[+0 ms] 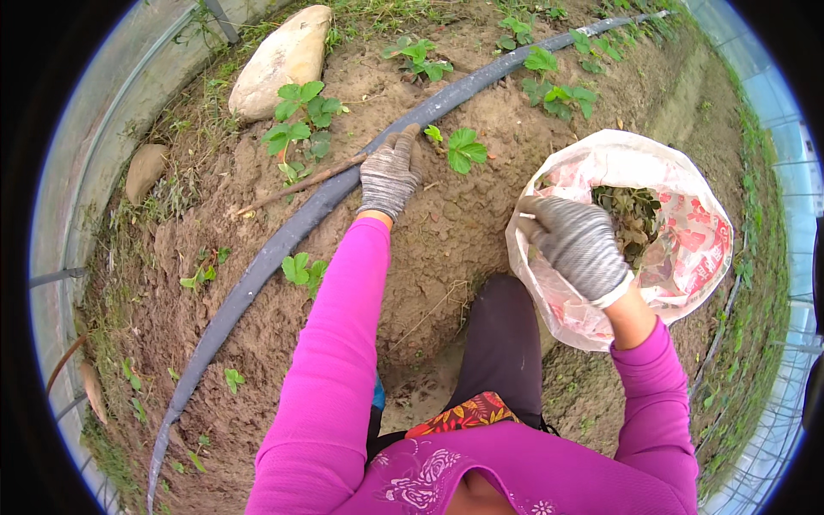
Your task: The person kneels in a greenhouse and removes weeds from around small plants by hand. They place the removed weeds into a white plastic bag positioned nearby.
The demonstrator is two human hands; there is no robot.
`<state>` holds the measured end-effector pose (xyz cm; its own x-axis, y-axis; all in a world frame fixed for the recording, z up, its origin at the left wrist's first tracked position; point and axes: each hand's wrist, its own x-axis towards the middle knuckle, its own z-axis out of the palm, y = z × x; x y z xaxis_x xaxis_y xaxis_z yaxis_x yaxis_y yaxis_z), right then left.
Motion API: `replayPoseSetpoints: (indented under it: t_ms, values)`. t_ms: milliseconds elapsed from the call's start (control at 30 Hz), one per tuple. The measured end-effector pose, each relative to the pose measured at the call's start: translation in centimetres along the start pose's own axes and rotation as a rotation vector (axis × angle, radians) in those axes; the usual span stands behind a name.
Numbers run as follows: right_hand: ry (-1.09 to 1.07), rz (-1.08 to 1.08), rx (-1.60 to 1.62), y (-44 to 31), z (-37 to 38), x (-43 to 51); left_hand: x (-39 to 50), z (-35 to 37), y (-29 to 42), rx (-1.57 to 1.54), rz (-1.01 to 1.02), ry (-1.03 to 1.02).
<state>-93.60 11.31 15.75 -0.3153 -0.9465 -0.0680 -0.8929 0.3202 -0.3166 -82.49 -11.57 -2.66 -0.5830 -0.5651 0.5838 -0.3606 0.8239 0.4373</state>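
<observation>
My left hand, in a grey knitted glove, rests on a dark drip hose lying over the soil bed, beside a thin brown stick. Its fingertips point away from me and the stick's near end meets the hand; whether the fingers grip anything is hidden. My right hand, gloved the same way, is at the left rim of a white woven plastic bag with red print. Its fingers bend down inside the opening and what they hold cannot be seen. Withered leaves lie in the bag. A small strawberry plant grows right of my left hand.
More strawberry plants stand along both sides of the hose. A large pale stone lies at the upper left, a smaller brown stone below it. Plastic greenhouse sheeting borders the left side. My knee is beside the bag.
</observation>
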Motion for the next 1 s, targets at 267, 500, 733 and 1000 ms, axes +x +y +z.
replayPoseSetpoints:
  t_ms: [267, 500, 733, 1000]
  values:
    - [-0.082, 0.380, 0.002, -3.9, 13.3, 9.0, 0.0, 0.0, 0.2, -0.010, 0.021, -0.048]
    - [0.103, 0.307, 0.076, -2.2, 17.2, 8.9, 0.1, 0.0, 0.5, 0.019, 0.022, -0.054]
    - [0.007, 0.300, 0.002, -2.9, 16.8, 9.8, 0.1, -0.5, 0.7, 0.071, -0.020, -0.154]
    - [0.503, 0.221, 0.443, -1.6, 15.6, 4.3, 1.3, -7.0, 4.7, -0.090, 0.235, -0.379]
